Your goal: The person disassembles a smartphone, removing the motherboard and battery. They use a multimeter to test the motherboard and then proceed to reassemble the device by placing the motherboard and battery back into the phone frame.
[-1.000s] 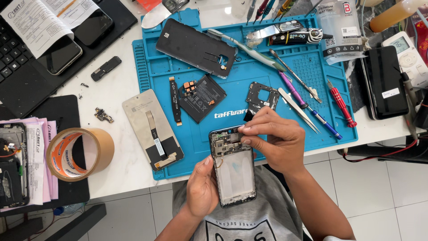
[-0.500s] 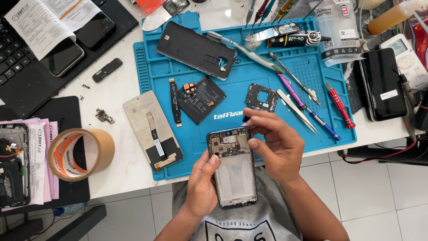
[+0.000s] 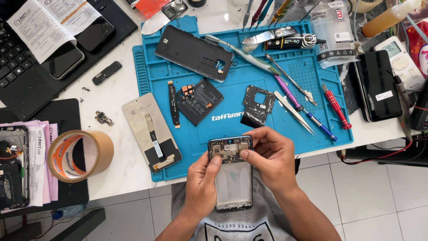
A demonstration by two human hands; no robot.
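Bright, even daylight over a sharp, wide view from above.

Soft light falls across the white table [image 3: 111,80] and the blue mat [image 3: 267,129]; shadows are short and faint, the clearest being a thin one under the tape roll [image 3: 78,154] near the table's front edge and a dim patch under the left hand [image 3: 203,187] and right hand [image 3: 272,158]. The dark phones [image 3: 67,58] near the far left corner and the black phone [image 3: 379,85] at the right edge carry pale glare on their glass. Focus holds on the opened phone frame [image 3: 232,178] and tools; things at the far edge bend and smear slightly from wide-lens distortion.
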